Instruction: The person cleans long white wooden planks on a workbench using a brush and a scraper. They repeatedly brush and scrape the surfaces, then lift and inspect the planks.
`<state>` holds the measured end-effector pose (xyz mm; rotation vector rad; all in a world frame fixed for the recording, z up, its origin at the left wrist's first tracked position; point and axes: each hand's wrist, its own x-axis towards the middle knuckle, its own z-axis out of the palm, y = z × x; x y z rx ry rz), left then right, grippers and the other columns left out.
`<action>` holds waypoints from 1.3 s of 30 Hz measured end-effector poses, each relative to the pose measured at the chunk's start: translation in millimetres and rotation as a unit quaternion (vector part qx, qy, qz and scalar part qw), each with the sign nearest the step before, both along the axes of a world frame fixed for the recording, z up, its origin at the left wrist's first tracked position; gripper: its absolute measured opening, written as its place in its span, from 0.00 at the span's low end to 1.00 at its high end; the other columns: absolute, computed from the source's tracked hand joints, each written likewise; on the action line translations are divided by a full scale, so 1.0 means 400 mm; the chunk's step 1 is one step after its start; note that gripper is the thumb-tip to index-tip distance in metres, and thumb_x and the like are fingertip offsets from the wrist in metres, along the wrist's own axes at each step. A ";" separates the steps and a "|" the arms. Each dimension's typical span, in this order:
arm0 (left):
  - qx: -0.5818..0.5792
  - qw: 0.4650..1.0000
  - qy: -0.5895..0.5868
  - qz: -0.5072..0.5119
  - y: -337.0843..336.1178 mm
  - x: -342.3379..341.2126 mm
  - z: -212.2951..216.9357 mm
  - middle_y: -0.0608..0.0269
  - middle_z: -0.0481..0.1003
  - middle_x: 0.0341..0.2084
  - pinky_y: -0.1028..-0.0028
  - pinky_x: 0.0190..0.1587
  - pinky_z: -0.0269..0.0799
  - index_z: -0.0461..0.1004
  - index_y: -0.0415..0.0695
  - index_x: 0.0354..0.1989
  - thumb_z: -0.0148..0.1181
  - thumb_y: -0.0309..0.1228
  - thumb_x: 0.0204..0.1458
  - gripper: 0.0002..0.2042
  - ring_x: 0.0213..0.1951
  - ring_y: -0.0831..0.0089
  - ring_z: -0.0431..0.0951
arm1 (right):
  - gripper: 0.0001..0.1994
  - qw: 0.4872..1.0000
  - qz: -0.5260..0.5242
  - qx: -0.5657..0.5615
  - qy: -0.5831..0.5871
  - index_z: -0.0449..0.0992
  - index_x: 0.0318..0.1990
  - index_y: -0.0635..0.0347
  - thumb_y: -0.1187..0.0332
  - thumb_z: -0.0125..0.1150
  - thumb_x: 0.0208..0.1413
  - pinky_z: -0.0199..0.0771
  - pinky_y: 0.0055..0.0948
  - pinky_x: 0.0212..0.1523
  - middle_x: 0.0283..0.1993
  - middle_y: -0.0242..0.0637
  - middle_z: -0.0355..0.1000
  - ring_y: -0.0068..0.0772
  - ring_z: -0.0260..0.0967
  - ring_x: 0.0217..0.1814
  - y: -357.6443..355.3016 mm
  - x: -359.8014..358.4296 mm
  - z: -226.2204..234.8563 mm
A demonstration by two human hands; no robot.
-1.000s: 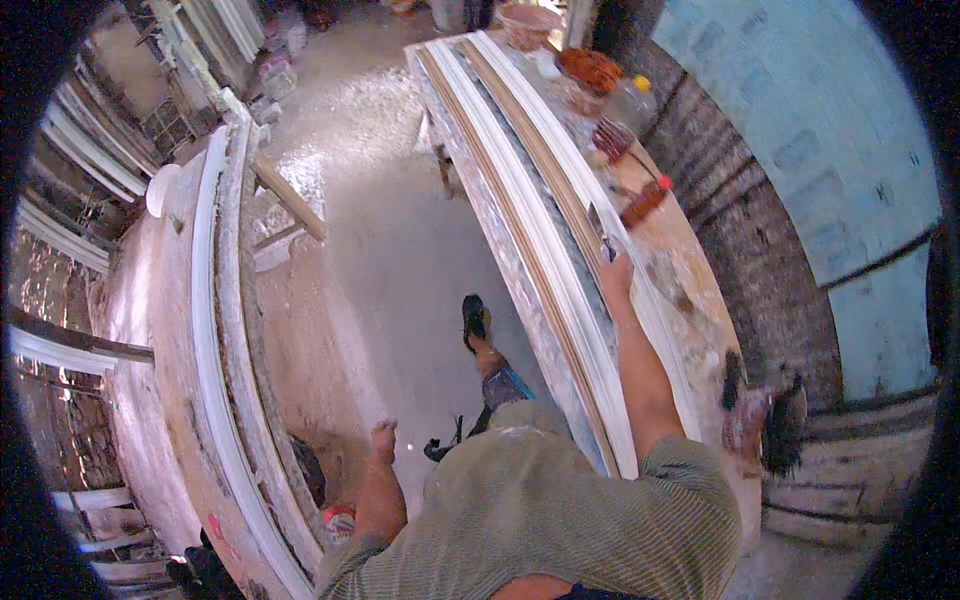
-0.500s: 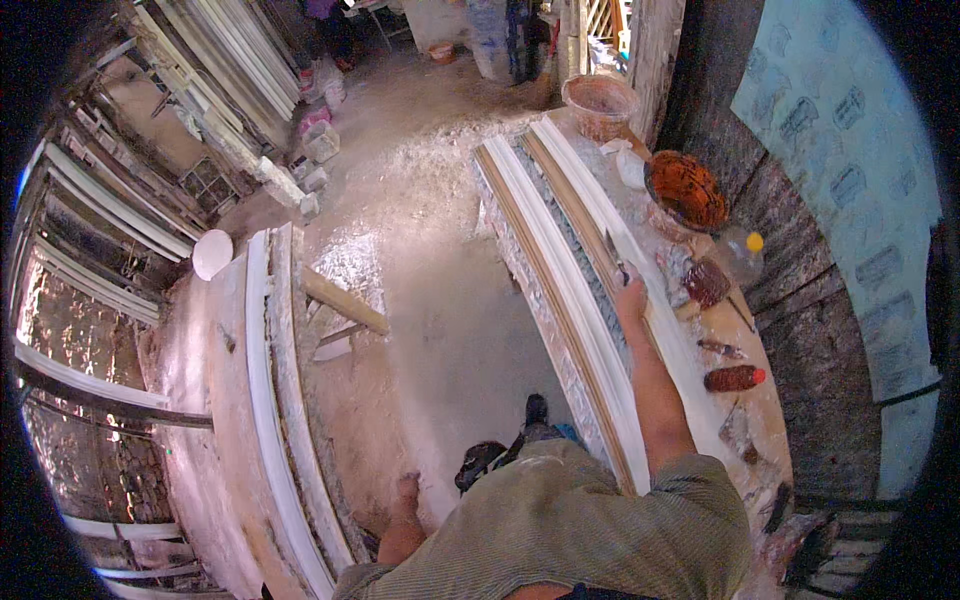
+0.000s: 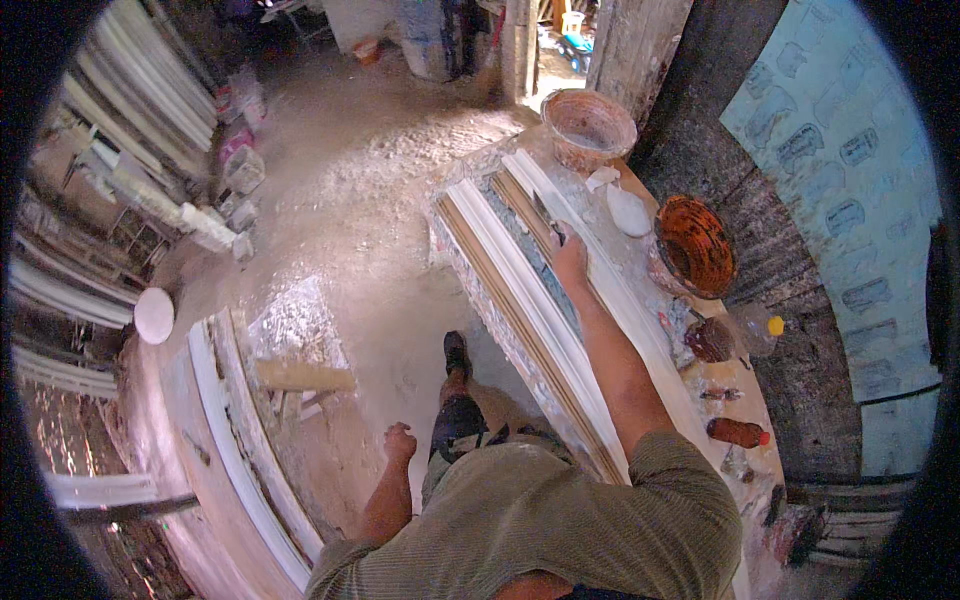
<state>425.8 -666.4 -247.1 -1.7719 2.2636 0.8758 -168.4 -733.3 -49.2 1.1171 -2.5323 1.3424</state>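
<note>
My right hand (image 3: 570, 262) is closed round a thin-bladed hand tool (image 3: 542, 206), its blade pointing away over the work table. Under the blade lies a brown mould strip (image 3: 518, 205), between two long white plaster mouldings (image 3: 500, 245) that run the length of the table. The tool's exact kind is hard to make out, and my fingers cover most of its handle. My left hand (image 3: 400, 441) hangs over the floor, away from both tables, with nothing in it and its fingers loosely bent apart.
On the table's right side stand a pinkish basin (image 3: 590, 125), an orange-stained bowl (image 3: 694, 245), a clear bottle (image 3: 757, 330) with a yellow cap and a red-brown bottle (image 3: 737, 432). A second bench (image 3: 165, 400) with a white moulding (image 3: 225, 420) is at left. A wooden beam (image 3: 305, 375) juts from it.
My view has shifted, and I have stepped along the table with one leg forward. My right hand still holds the tool, farther up the mouldings. My left hand has come forward and up.
</note>
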 end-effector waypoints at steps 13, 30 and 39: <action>0.035 0.988 0.076 -0.133 -0.665 -0.526 0.123 0.44 0.57 0.65 0.56 0.66 0.56 0.60 0.43 0.63 0.58 0.40 0.52 0.30 0.66 0.50 0.55 | 0.17 0.996 0.035 0.080 -0.028 0.72 0.52 0.61 0.67 0.56 0.57 0.71 0.44 0.50 0.46 0.57 0.73 0.58 0.71 0.49 -0.439 0.033 0.080; -0.188 0.714 0.277 -0.615 -0.678 -1.078 0.522 0.46 0.62 0.60 0.49 0.68 0.45 0.62 0.42 0.62 0.57 0.39 0.55 0.27 0.63 0.46 0.58 | 0.18 0.876 -0.338 0.330 -0.100 0.70 0.57 0.52 0.69 0.48 0.58 0.73 0.51 0.42 0.46 0.51 0.71 0.57 0.72 0.44 0.523 0.559 0.077; -0.144 0.634 0.278 -0.707 -0.664 -1.168 0.536 0.50 0.67 0.55 0.52 0.65 0.51 0.70 0.46 0.55 0.61 0.39 0.51 0.23 0.59 0.49 0.62 | 0.18 0.787 -0.503 0.302 -0.192 0.71 0.56 0.53 0.61 0.54 0.60 0.75 0.45 0.46 0.45 0.47 0.75 0.48 0.73 0.51 0.513 0.590 0.332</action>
